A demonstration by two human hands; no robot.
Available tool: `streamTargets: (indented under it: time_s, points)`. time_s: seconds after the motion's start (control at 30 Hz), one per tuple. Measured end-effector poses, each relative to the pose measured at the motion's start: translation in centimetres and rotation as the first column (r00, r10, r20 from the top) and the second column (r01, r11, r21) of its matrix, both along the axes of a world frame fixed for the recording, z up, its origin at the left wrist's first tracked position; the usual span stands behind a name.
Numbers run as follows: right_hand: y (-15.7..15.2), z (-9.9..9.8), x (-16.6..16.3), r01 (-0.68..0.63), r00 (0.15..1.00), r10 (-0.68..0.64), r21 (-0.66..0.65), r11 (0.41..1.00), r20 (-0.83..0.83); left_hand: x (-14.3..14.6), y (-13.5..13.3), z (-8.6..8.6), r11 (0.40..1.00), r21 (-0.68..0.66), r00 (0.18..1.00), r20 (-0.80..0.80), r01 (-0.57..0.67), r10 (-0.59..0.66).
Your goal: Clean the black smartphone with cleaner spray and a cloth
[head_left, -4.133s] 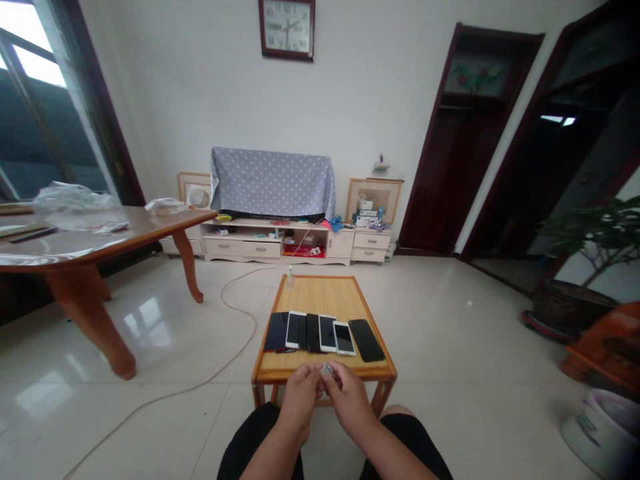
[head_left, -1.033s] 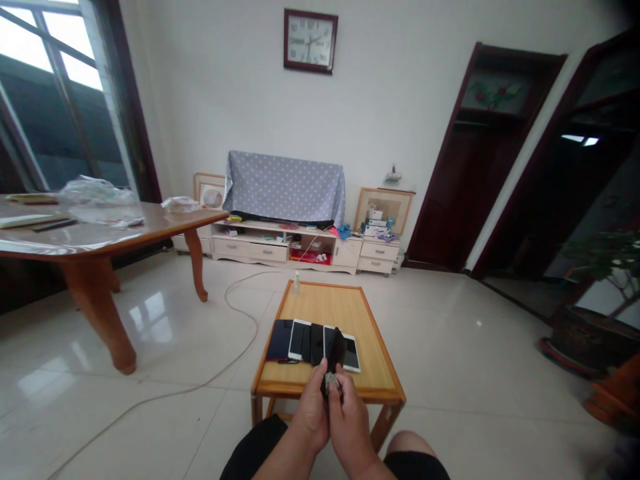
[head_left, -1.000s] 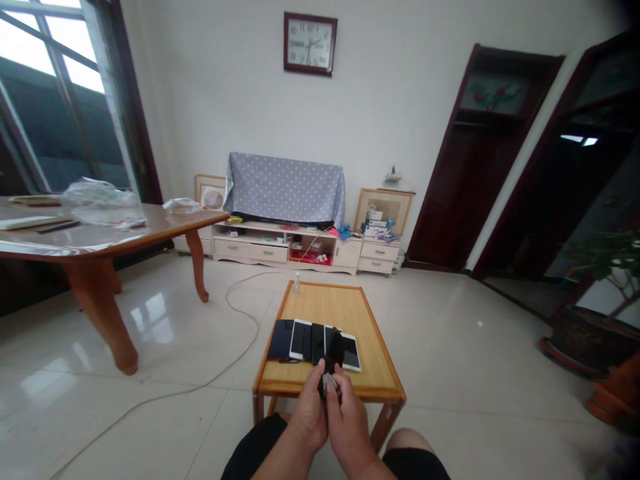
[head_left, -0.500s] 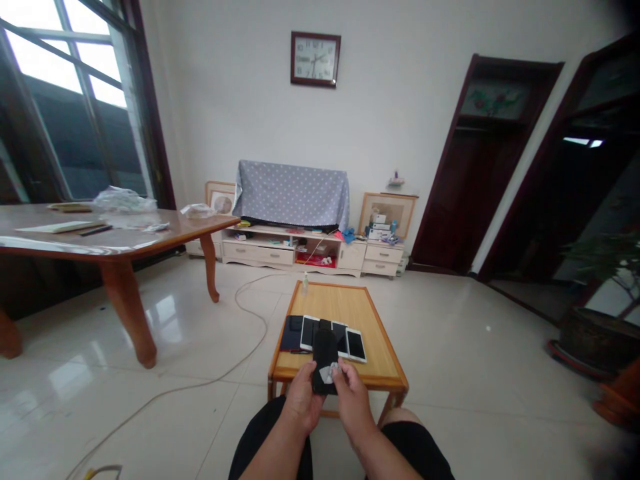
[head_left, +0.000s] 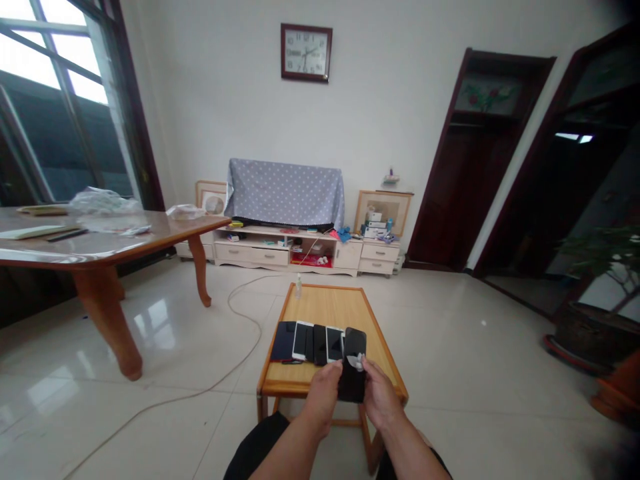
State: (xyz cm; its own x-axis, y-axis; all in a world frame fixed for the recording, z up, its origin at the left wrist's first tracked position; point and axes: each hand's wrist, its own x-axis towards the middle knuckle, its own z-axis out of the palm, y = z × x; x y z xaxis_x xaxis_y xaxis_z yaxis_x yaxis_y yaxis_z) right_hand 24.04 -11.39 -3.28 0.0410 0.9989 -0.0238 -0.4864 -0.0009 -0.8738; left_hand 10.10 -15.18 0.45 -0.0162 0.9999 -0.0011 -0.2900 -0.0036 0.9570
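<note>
In the head view, low in the frame just right of centre, the left hand (head_left: pixel 325 390) has its grip clamped on the lower left edge of a black phone (head_left: pixel 353 365), held upright above the near edge of the small wooden worktop (head_left: pixel 330 307). The right hand (head_left: pixel 379 395) has its grip pinched together on a small whitish wipe (head_left: pixel 357 362) pressed against the phone's face. Just left of the held phone, a row of phones (head_left: pixel 307 341) lies flat on the worktop, and a small bottle (head_left: pixel 299 287) stands at the far edge.
</note>
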Motion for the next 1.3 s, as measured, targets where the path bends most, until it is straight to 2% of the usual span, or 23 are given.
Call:
streamTargets:
  time_s: [0.1,0.13,0.17,0.2,0.27,0.33,0.4,0.47,0.6,0.7,1.03,1.3]
  points:
    - [2.8,-0.2,2.1,0.113,0.990,-0.115,0.036,0.993,0.077,-1.3,2.2,-0.6,0.980,0.089,0.962,-0.191,-0.179,0.193]
    - [3.7,-0.3,2.7,0.152,0.984,-0.156,0.043,0.987,0.092,-2.1,2.8,-0.9,0.958,0.163,0.907,-0.316,-0.237,0.278]
    - [4.6,-0.4,3.1,0.180,0.977,-0.184,0.047,0.983,0.105,-3.0,3.5,-1.2,0.933,0.231,0.814,-0.460,-0.275,0.354]
    - [5.5,-0.5,3.4,0.195,0.973,-0.200,0.048,0.980,0.114,-3.9,4.1,-1.6,0.913,0.276,0.687,-0.601,-0.300,0.407]
    - [6.9,-0.9,3.6,0.198,0.971,-0.203,0.048,0.979,0.128,-5.6,5.1,-2.3,0.916,0.293,0.424,-0.818,-0.275,0.389]
    - [8.0,-1.2,3.3,0.174,0.973,-0.179,0.046,0.984,0.145,-6.8,6.0,-3.1,0.931,0.278,0.237,-0.913,-0.235,0.332]
    - [8.7,-1.6,2.7,0.147,0.976,-0.152,0.040,0.988,0.156,-7.7,6.9,-3.9,0.945,0.254,0.135,-0.949,-0.205,0.285]
    - [9.3,-1.8,2.0,0.130,0.978,-0.134,0.030,0.991,0.158,-8.2,7.7,-4.5,0.956,0.220,0.083,-0.968,-0.193,0.239]
    - [10.5,-2.1,0.4,0.121,0.980,-0.123,0.020,0.992,0.156,-8.6,8.9,-5.4,0.966,0.201,0.031,-0.978,-0.161,0.208]
    - [11.3,-2.2,-0.9,0.108,0.981,-0.110,0.019,0.994,0.163,-9.0,9.7,-5.6,0.969,0.198,0.028,-0.979,-0.145,0.204]
    - [15.8,-2.6,-4.9,0.073,0.985,-0.074,0.008,0.997,0.156,-10.5,13.6,-6.1,0.953,0.254,0.146,-0.949,-0.167,0.278]
    - [20.3,-2.3,-8.1,-0.033,0.979,0.030,0.014,0.999,0.199,-11.7,16.9,-6.9,0.926,0.312,0.185,-0.918,-0.214,0.352]
